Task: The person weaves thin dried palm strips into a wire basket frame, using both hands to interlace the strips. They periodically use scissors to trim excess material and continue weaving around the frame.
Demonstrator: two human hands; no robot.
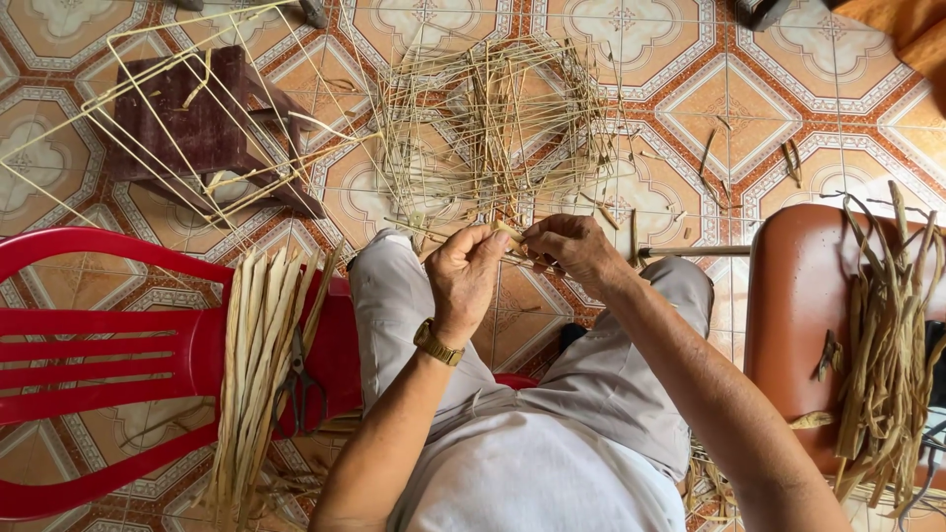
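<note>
My left hand [465, 278], with a gold watch on the wrist, pinches a pale straw strip [511, 233] between thumb and fingers above my knees. My right hand [574, 251] grips the same strip from the other side, and the two hands nearly touch. Just beyond them on the tiled floor lies a loose woven lattice of thin straw strips [493, 123]. I am seated, in light grey trousers.
A red plastic chair [108, 345] at left carries a bundle of flat pale strips [258, 365] and dark scissors [298, 379]. A brown stool [793, 315] at right holds darker dried fibres [887, 335]. A wire frame [182, 118] rests over a small dark stool [202, 123] at upper left.
</note>
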